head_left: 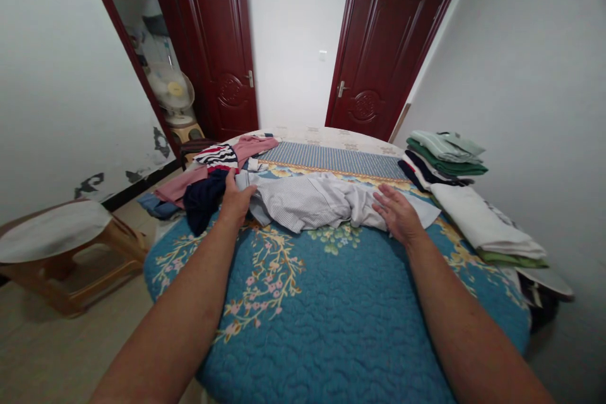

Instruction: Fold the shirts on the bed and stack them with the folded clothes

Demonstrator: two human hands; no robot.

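A grey-and-white striped shirt (312, 202) lies crumpled across the middle of a bed covered by a blue floral quilt (331, 315). My left hand (235, 201) rests on the shirt's left end, fingers curled onto the cloth beside a dark navy garment (203, 199). My right hand (399, 213) lies flat on the shirt's right end with its fingers stretched out and spread.
A heap of unfolded clothes (222, 158), pink and striped, sits at the bed's left. Folded green and dark clothes (445, 158) and a folded white piece (487, 224) line the right edge by the wall. A wooden stool (71, 246) stands on the left floor; a fan (173, 95) and two dark red doors (379, 44) stand beyond.
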